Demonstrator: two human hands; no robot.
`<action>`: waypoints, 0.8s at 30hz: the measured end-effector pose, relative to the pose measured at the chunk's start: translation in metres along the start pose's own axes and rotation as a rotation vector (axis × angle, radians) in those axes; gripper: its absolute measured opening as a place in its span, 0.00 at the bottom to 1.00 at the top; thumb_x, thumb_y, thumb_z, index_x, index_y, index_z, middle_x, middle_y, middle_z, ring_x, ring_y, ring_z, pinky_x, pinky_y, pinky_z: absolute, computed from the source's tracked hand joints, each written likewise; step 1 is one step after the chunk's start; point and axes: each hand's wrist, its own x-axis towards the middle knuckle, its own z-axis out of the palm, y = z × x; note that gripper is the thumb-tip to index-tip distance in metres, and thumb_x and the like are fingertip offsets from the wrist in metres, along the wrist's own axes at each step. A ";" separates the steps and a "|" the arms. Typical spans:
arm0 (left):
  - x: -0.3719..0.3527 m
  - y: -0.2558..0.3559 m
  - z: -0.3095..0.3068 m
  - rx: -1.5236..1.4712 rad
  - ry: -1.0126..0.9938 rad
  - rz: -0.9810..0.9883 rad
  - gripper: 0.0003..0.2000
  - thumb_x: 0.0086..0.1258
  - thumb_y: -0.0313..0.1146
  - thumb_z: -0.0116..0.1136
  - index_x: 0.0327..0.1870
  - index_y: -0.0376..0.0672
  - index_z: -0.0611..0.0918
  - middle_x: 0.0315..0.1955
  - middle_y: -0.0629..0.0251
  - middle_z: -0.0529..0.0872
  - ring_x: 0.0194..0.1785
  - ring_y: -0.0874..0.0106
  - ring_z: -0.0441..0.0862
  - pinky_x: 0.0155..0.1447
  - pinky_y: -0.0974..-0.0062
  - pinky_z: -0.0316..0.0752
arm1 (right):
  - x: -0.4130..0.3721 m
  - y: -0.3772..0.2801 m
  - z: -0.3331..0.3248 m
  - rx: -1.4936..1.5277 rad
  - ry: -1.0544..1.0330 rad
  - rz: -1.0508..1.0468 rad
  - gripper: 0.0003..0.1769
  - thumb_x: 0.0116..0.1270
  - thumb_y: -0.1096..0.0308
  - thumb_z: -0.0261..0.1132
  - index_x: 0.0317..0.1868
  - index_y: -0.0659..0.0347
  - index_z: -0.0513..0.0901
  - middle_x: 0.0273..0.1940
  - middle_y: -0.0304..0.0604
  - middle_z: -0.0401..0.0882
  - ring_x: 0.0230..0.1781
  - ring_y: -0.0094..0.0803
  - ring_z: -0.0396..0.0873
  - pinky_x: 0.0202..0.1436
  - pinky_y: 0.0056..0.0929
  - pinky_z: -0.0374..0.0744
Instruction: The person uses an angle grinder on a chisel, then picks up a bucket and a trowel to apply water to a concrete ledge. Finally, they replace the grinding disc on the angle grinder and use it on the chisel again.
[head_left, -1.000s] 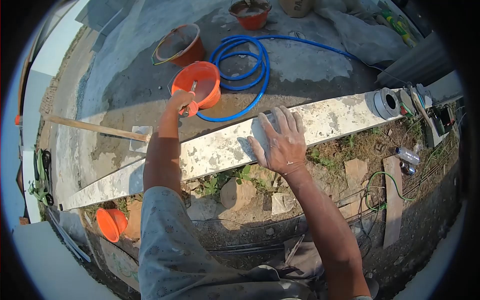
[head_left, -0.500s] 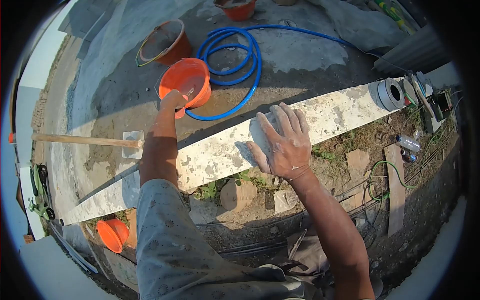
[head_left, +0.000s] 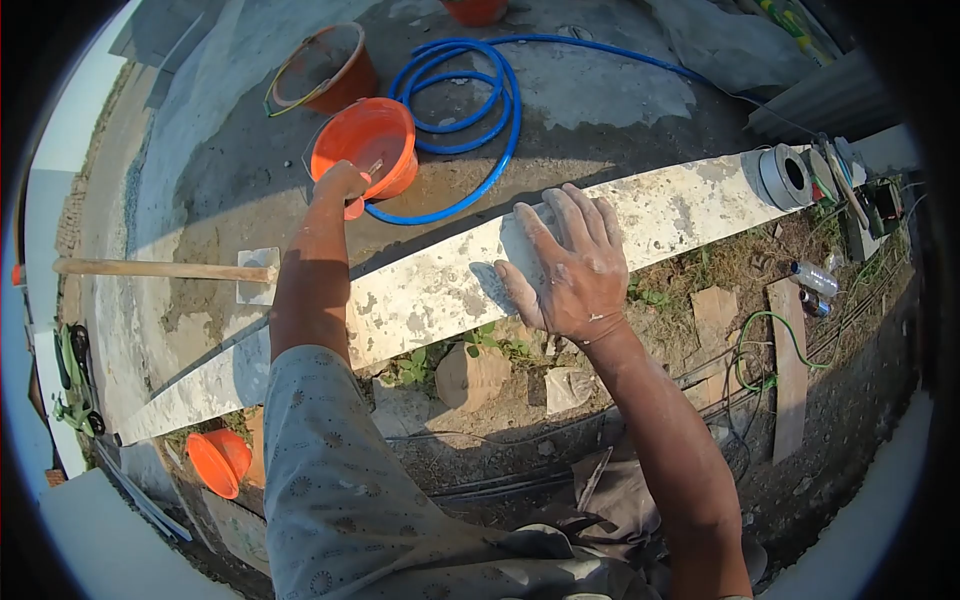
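Observation:
My left hand reaches over the pale, stained ledge to the orange bucket. Its fingers are closed around a red-handled tool. A thin shank of that tool shows against the bucket's inside; its working end I cannot make out. Dusted with pale powder, my right hand lies on the ledge with its fingers spread and holds nothing.
Behind the bucket are a second bucket and a coiled blue hose. A wooden-handled tool lies at left, a small orange container below it. Tape-like rolls stand on the ledge's right end, near a plastic bottle.
The whole view has shifted slightly, so the buckets and hose sit a little higher and further left. My left hand stays at the bucket with the tool; my right hand remains on the ledge.

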 end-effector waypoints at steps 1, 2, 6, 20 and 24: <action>0.001 -0.001 0.001 0.005 0.003 -0.002 0.17 0.68 0.44 0.63 0.47 0.39 0.88 0.44 0.48 0.89 0.46 0.53 0.89 0.48 0.58 0.80 | 0.000 0.000 0.000 -0.001 -0.001 0.000 0.33 0.62 0.43 0.66 0.58 0.61 0.85 0.57 0.62 0.77 0.64 0.58 0.73 0.71 0.61 0.64; 0.003 -0.001 0.003 0.010 0.005 -0.004 0.17 0.68 0.44 0.64 0.47 0.39 0.88 0.44 0.48 0.89 0.47 0.53 0.89 0.48 0.58 0.80 | -0.001 0.000 0.000 -0.002 -0.002 0.001 0.33 0.63 0.43 0.66 0.58 0.61 0.85 0.57 0.62 0.77 0.64 0.58 0.73 0.71 0.61 0.64; 0.008 -0.003 0.004 0.047 0.014 0.007 0.18 0.68 0.45 0.64 0.47 0.38 0.88 0.44 0.46 0.89 0.49 0.53 0.88 0.49 0.58 0.80 | -0.001 0.001 0.001 -0.001 -0.001 -0.003 0.33 0.63 0.43 0.65 0.58 0.61 0.85 0.57 0.62 0.77 0.64 0.58 0.73 0.71 0.61 0.64; -0.006 0.006 -0.003 0.034 0.008 0.004 0.16 0.68 0.42 0.64 0.47 0.39 0.88 0.43 0.45 0.88 0.46 0.53 0.88 0.48 0.60 0.80 | -0.001 0.001 0.000 -0.018 -0.002 0.004 0.32 0.63 0.43 0.65 0.58 0.60 0.85 0.59 0.62 0.77 0.65 0.58 0.73 0.72 0.59 0.64; -0.007 0.006 -0.004 -0.006 -0.005 -0.015 0.14 0.68 0.40 0.65 0.46 0.39 0.89 0.40 0.46 0.89 0.43 0.56 0.89 0.46 0.60 0.79 | -0.001 0.000 -0.002 -0.031 -0.027 0.008 0.32 0.63 0.45 0.66 0.59 0.59 0.84 0.60 0.61 0.77 0.66 0.57 0.73 0.73 0.57 0.65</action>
